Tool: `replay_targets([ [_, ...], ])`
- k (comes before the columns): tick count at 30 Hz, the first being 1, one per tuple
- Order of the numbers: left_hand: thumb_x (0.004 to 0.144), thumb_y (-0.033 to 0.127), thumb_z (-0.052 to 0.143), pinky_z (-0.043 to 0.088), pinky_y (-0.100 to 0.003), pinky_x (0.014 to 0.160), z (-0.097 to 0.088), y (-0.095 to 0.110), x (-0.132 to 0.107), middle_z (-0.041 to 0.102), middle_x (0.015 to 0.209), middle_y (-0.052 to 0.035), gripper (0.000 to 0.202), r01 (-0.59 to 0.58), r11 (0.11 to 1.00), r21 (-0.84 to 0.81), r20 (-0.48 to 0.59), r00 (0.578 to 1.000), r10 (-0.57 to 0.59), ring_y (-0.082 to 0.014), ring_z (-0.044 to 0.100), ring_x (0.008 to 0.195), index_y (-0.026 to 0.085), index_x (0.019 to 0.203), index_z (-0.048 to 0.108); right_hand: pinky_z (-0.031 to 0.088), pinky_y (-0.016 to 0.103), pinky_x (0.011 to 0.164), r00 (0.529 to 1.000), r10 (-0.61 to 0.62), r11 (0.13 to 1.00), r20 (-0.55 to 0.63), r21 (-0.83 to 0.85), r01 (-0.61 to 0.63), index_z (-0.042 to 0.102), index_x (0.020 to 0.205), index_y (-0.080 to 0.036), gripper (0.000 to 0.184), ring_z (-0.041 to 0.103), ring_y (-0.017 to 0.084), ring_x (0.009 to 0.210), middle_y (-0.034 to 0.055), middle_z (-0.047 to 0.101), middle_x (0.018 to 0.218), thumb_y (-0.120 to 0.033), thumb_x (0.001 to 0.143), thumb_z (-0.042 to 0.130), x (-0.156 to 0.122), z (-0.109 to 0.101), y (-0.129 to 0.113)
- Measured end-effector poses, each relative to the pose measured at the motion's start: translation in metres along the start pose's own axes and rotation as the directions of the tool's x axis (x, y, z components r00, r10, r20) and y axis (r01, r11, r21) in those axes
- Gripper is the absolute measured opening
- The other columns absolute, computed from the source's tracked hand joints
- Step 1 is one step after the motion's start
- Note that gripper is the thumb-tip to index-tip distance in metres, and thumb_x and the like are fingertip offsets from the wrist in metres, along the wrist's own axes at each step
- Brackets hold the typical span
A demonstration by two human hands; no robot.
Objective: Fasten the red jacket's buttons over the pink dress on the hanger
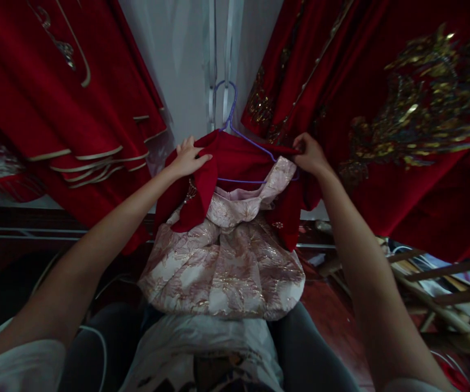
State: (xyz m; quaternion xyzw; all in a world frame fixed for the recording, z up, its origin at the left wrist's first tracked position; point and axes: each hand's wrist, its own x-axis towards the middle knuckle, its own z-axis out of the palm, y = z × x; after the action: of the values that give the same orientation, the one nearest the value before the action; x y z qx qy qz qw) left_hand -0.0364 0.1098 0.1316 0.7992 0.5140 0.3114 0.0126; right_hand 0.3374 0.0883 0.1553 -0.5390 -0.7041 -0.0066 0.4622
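A small red garment with a pale pink brocade lining and skirt hangs on a purple wire hanger against a white wall. My left hand is closed on the garment's left shoulder. My right hand pinches the right shoulder where the hanger's arm ends. The pink skirt drapes down over my lap.
Large red robes with cream trim hang at the left. A red robe with gold sequin embroidery hangs at the right. Wooden slats and papers lie at the lower right. White cables run by my left knee.
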Motion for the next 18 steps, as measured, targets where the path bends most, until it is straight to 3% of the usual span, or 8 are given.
replay_targets([
  [4,0.087,0.046,0.052,0.028,-0.055,0.102,0.001,-0.002,-0.001,0.046,0.116,-0.0113,0.031,-0.004,1.0,0.019,0.011,1.0,0.003,-0.0378,0.038,0.122,0.021,0.092,0.07,0.044,0.033,0.067,0.997,0.079,0.997,-0.019,-0.01,-0.08,0.048,0.075,-0.022,0.021,0.048,0.015,0.066,-0.0023,0.048,0.07,-0.017,0.061,0.063,-0.017,-0.023,0.007],
  [7,0.087,0.046,0.05,0.028,-0.054,0.102,0.0,-0.003,-0.004,0.046,0.117,-0.0113,0.032,0.002,1.0,0.03,0.006,1.0,-0.002,-0.0373,0.038,0.122,0.021,0.093,0.07,0.044,0.033,0.064,0.99,0.143,0.987,-0.012,-0.067,-0.143,0.053,0.078,-0.021,0.024,0.05,0.015,0.064,-0.002,0.052,0.07,-0.018,0.059,0.068,-0.029,-0.033,-0.005],
  [10,0.088,0.049,0.049,0.026,-0.055,0.103,0.0,-0.003,-0.009,0.046,0.118,-0.0115,0.035,0.008,0.999,0.032,-0.006,1.0,-0.008,-0.0374,0.038,0.123,0.022,0.095,0.069,0.044,0.032,0.058,0.966,0.207,0.978,0.155,-0.041,-0.203,0.059,0.077,-0.021,0.023,0.052,0.016,0.058,-0.0011,0.057,0.065,-0.02,0.058,0.071,-0.041,-0.041,-0.026],
  [14,0.088,0.052,0.046,0.027,-0.055,0.102,0.001,-0.002,-0.012,0.046,0.119,-0.0128,0.04,0.002,0.999,0.04,-0.019,1.0,-0.001,-0.039,0.037,0.123,0.021,0.098,0.068,0.045,0.031,0.052,0.879,0.199,0.952,0.434,0.129,-0.279,0.063,0.077,-0.022,0.016,0.056,0.017,0.053,0.0014,0.063,0.063,-0.032,0.067,0.069,-0.058,-0.047,-0.047],
  [16,0.088,0.052,0.046,0.028,-0.055,0.102,0.002,0.0,-0.013,0.045,0.12,-0.0131,0.04,-0.002,0.999,0.042,-0.026,1.0,0.004,-0.0396,0.037,0.123,0.02,0.098,0.068,0.046,0.031,0.051,0.863,0.199,0.935,0.464,0.173,-0.309,0.063,0.078,-0.022,0.016,0.057,0.018,0.053,0.0022,0.064,0.064,-0.037,0.073,0.064,-0.065,-0.044,-0.047],
  [18,0.088,0.051,0.047,0.028,-0.055,0.102,0.003,0.003,-0.013,0.045,0.121,-0.0133,0.039,-0.006,0.999,0.04,-0.027,1.0,0.007,-0.0402,0.036,0.124,0.021,0.098,0.069,0.045,0.03,0.049,0.877,0.207,0.921,0.434,0.215,-0.324,0.059,0.076,-0.023,0.016,0.055,0.018,0.053,0.0017,0.062,0.063,-0.039,0.077,0.059,-0.069,-0.034,-0.041],
])
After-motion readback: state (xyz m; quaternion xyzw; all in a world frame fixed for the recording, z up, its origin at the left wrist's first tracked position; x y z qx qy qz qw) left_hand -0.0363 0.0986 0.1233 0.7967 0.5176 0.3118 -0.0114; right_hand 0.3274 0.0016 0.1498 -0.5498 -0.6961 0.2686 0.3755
